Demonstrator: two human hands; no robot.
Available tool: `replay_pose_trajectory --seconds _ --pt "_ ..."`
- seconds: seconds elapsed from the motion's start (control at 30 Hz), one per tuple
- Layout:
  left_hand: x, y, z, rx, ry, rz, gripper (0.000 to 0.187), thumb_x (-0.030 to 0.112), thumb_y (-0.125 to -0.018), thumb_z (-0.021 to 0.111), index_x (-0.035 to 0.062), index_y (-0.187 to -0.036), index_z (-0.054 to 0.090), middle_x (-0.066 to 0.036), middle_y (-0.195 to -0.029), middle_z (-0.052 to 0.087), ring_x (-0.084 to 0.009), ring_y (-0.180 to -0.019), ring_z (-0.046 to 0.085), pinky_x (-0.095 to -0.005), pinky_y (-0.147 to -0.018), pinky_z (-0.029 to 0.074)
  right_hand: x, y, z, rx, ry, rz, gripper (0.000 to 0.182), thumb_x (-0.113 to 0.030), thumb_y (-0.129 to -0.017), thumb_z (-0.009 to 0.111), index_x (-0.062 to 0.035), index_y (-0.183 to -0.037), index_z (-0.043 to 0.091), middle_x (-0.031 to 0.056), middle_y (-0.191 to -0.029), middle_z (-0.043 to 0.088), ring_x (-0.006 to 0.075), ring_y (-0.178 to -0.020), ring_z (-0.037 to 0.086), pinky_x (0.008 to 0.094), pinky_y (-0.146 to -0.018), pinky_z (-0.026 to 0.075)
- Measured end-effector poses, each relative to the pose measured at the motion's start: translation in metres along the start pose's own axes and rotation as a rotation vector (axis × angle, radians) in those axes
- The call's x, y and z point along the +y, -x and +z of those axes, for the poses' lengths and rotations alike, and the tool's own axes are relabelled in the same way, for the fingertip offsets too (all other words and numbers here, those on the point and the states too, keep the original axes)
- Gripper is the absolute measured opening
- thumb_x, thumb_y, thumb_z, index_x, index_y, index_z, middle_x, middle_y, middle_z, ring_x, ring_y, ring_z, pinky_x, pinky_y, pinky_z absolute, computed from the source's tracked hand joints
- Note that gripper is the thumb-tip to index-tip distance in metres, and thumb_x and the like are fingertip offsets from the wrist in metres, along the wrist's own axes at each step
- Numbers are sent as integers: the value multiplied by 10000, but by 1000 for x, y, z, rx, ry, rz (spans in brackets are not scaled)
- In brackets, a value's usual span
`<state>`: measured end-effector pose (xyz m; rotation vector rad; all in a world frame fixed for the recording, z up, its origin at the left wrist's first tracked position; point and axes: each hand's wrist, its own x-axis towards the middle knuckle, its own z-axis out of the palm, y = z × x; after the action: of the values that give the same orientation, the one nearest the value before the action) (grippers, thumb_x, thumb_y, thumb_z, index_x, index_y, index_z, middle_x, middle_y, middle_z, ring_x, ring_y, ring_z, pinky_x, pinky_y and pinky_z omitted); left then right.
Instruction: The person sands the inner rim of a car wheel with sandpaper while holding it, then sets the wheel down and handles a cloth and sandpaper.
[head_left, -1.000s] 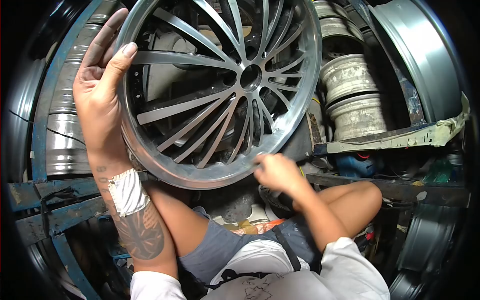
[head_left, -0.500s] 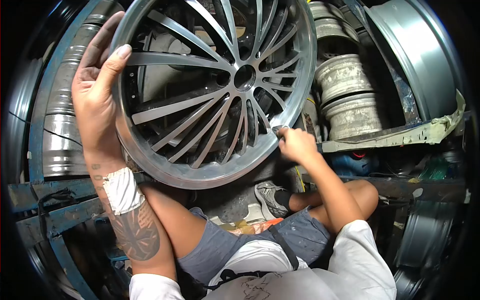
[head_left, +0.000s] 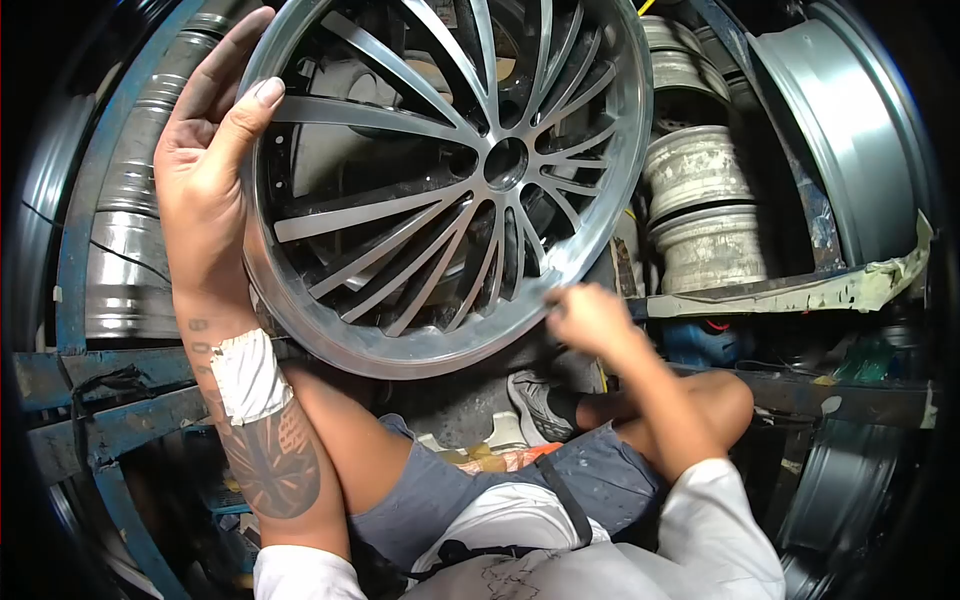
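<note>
A large multi-spoke alloy wheel (head_left: 420, 355) is held up and tilted before me, its polished rim facing me. Along the rim's left side, my left hand (head_left: 215, 160) grips the edge, with the thumb on the front and the fingers partly behind. My right hand (head_left: 592, 318) is curled close to the lower right of the rim and smeared by motion. Whatever its fingers may hold is too blurred to make out. The wheel's spokes meet at a round centre hole (head_left: 506, 164).
Stacked bare wheels (head_left: 705, 220) stand behind on the right, and silvery ones (head_left: 125, 280) on the left. A large wheel barrel (head_left: 830, 130) rests on a blue metal rack (head_left: 130, 385). Below are my legs and a grey shoe (head_left: 540, 408).
The wheel and my left hand have shifted slightly right. My right hand has moved a little down along the rim, and a small item earlier visible at its fingertips no longer shows clearly.
</note>
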<state>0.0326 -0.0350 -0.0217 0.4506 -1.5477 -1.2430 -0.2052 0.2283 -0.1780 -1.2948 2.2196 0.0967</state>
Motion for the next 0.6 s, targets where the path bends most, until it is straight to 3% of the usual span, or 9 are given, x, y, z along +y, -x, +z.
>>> replay_pose_trajectory --seconds 0.07,0.1,0.17,0.27,0.3,0.4,0.5,0.53,0.6 --pt "-2 1 -3 7 -73 57 425 48 -944 655 9 -1364 602 -144 -1333 652 -200 -1225 629 -330 -1094 465 17 -11 -15 86 60 62 347 -244 -866 611 -164 -1183 725 195 -952 748 361 -903 736 474 -831 593" --pt "-3 0 -5 19 -105 94 418 48 -946 651 21 -1362 610 -140 -1361 638 -206 -1247 619 -341 -1112 458 -5 -6 -11 39 178 111 352 -250 -862 611 -155 -1183 720 227 -983 738 372 -915 732 485 -840 589" --pt "-8 -3 -10 -66 -78 148 372 18 -955 622 32 -1327 645 -133 -1345 652 -208 -1250 619 -337 -1113 452 -44 20 22 -64 61 -31 376 -262 -855 609 -160 -1201 714 260 -1019 722 384 -937 725 491 -862 581" --pt "-5 -1 -10 -10 -121 69 364 8 -962 606 35 -1322 651 -132 -1331 661 -210 -1249 619 -335 -1108 454 -43 26 20 -51 -48 -90 403 -277 -849 605 -158 -1220 707 209 -1060 733 379 -973 719 479 -893 574" --pt "-2 0 -5 5 -157 94 362 4 -965 600 39 -1321 653 -132 -1324 665 -207 -1243 623 -328 -1105 456 -29 13 9 -60 -3 36 394 -274 -848 606 -157 -1208 714 182 -1055 741 372 -968 722 475 -882 578" --pt "-10 -2 -15 -52 -100 143 343 18 -971 609 17 -1311 654 -134 -1309 672 -196 -1230 629 -311 -1088 467 -22 4 6 -21 95 102 377 -265 -844 609 -140 -1180 724 222 -1000 736 399 -934 721 483 -868 580" --pt "-3 0 -8 -10 -139 96 342 24 -972 611 12 -1311 652 -134 -1309 672 -196 -1232 628 -305 -1090 464 -73 40 27 -46 -99 -82 386 -282 -863 619 -146 -1213 711 226 -1021 728 421 -969 702 493 -920 553" --pt "-2 2 -6 1 -117 71 343 28 -972 614 11 -1312 652 -135 -1310 671 -196 -1234 627 -306 -1092 463 -63 35 26 -46 -110 -111 394 -282 -861 623 -142 -1220 707 224 -1031 728 417 -980 701 491 -925 550" --pt "1 2 -4 18 -65 30 345 37 -970 620 11 -1313 650 -136 -1313 669 -198 -1236 626 -307 -1095 461 -37 15 5 -55 -84 53 395 -278 -856 621 -130 -1211 710 222 -1004 732 402 -969 707 495 -904 560"
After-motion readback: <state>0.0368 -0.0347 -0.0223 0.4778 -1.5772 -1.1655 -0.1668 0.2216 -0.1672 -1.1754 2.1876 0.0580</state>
